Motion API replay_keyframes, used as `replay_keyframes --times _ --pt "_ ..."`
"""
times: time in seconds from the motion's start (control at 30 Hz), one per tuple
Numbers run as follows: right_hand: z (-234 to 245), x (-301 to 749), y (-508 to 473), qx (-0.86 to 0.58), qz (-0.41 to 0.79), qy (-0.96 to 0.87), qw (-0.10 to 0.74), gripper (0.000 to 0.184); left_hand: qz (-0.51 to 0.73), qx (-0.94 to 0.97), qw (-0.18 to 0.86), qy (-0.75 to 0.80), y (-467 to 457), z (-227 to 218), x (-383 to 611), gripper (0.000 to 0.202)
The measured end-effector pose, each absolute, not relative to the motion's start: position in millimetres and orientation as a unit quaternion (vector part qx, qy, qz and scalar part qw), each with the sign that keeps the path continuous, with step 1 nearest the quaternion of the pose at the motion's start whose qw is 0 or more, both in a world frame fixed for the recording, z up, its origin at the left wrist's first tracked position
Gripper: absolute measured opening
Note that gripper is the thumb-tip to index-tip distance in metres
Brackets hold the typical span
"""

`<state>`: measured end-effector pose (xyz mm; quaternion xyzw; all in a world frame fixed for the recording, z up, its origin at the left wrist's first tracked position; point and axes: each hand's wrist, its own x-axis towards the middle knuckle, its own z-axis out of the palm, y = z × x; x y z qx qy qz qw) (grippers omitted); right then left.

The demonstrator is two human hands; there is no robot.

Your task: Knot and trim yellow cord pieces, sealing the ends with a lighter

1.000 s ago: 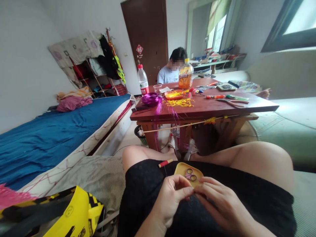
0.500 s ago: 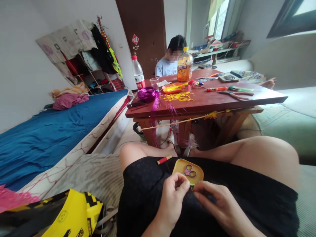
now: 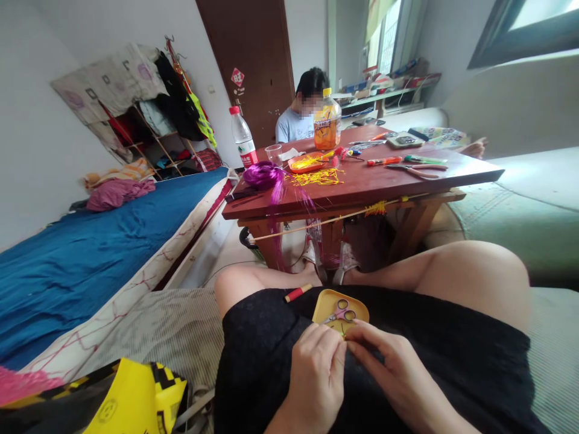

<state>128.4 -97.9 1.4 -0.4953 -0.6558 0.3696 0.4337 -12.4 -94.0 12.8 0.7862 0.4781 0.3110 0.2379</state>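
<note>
Over the lap, my left hand and my right hand meet with fingers pinched. Between their fingertips is a tiny yellow-green strand, mostly hidden by the fingers; its exact kind is too small to make out. Just beyond lies a shallow yellow tray on the black cloth over my legs. Small scissors with pinkish handles rest in it. Left of the tray is a spool wound with red thread.
A red-brown table stands ahead, bearing purple strands, yellow stems, pliers and bottles. A thin stick juts along its front edge. Across it sits a person. A yellow bag lies at lower left.
My left hand has turned so its back faces up, and its fingers have closed in against the right fingertips. The view has shifted slightly, moving the table left in the picture.
</note>
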Motion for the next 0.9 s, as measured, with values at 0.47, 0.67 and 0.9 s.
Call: replay_keyframes --times 0.47,0.67,0.9 --pt "-2.1 131.7 -78.2 -0.457 0.537 -0.502 0.501 0.031 0.424 0.749 0.138 0.491 -95.6 30.9 -11.7 0.012" --pt "-2.5 127.7 -78.6 -0.430 0.590 -0.433 0.529 0.028 0.345 0.605 0.515 0.500 -90.4 16.4 -3.9 0.017" --pt "-9.5 120.7 -81.9 -0.402 0.651 -0.353 0.538 0.026 0.376 0.450 0.691 0.423 -75.1 6.6 2.9 0.021"
